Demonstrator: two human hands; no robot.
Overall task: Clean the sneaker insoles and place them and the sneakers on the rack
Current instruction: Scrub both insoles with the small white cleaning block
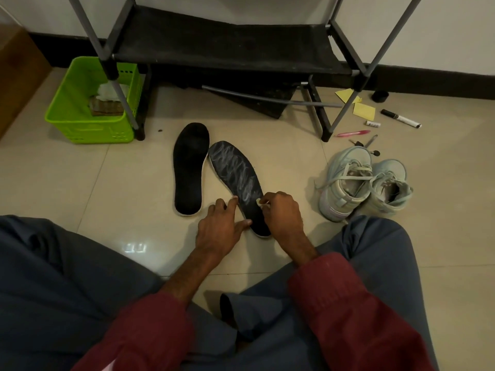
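Observation:
Two black insoles lie on the tiled floor in front of me. The left insole [189, 167] is plain and dark. The right insole [235, 175] carries whitish wavy smears. My left hand [219, 228] rests with straight fingers on the heel end of the right insole, at its left edge. My right hand [281, 214] pinches a small pale wipe [259, 202] against the same insole. A pair of pale blue-grey sneakers [364, 183] stands to the right. The shoe rack [227, 44], with a black fabric shelf, is straight ahead.
A green plastic basket [80, 127] with cloths stands left of the rack. Yellow paper scraps [363, 109], a marker [400, 118], a pink pen [352, 133] and keys lie right of the rack legs. A fallen rack shelf [267, 99] leans under it. My knees frame the lower view.

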